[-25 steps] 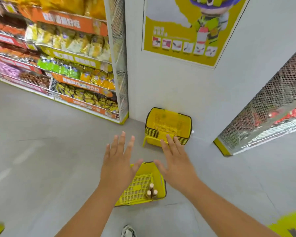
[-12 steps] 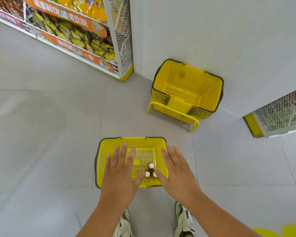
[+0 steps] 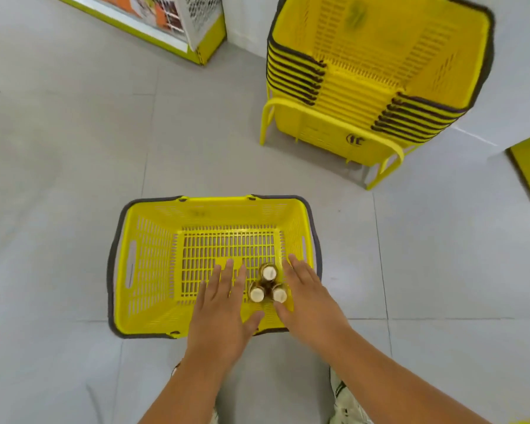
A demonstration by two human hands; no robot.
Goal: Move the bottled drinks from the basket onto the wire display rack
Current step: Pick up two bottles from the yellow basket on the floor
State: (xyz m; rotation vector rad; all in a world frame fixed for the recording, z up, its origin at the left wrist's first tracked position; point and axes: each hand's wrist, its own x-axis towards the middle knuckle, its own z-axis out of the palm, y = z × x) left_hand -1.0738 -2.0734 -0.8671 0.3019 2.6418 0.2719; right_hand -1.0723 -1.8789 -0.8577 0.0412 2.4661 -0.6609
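Observation:
A yellow shopping basket (image 3: 147, 270) with a dark rim sits on the grey floor right below me. Three brown bottles with pale caps (image 3: 268, 287) stand upright, bunched together in its near right part. My left hand (image 3: 224, 313) hovers flat and open just left of the bottles, fingers spread. My right hand (image 3: 309, 298) hovers open just right of them. Neither hand touches a bottle. No wire display rack for drinks can be made out.
A stack of several yellow baskets (image 3: 377, 71) on a yellow stand sits at the upper right against a white wall. The base of a snack shelf with mesh side (image 3: 193, 22) is at the top left. My shoes show at the bottom edge.
The view has tipped down and closed in on the basket. Both hands have dropped lower into it, on either side of the bottles.

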